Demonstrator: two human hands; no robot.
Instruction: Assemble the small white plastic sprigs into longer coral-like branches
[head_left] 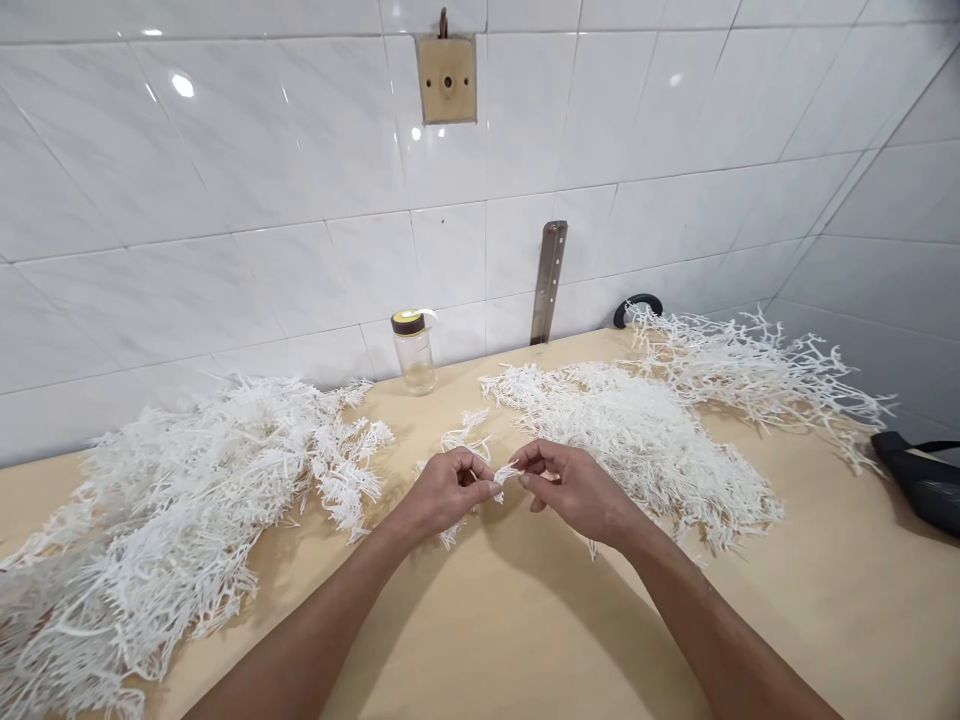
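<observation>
Centrally, a small white branching sprig (505, 477) is held up between the two hands, just above the bare near part of the table (487, 630). The left hand (444, 492) has it pinched between thumb and forefinger at its lower left end, so that hand is the nearer one, in clear contact. The right hand (583, 492) comes in from the other side, thumb and forefinger bent around the upper right tip; whether they press on it or stand just off it, I cannot tell. The relation that matters is this line: the sprig's long axis seems to run across from the left fingertips to the right ones, rising a little toward the right, with its fine strands bunched in the narrow gap between. Beyond the hands lie a few loose white pieces (466, 432) on the table. A large heap of white strands (217, 480) spreads to the left, well apart from the left hand, while a flatter pile of short white pieces (645, 430) sits just behind and beside the right hand, with longer branched stems (757, 365) past it. A clear jar (415, 362) with a dark-rimmed lid stands upright near the wall (300, 140).
</observation>
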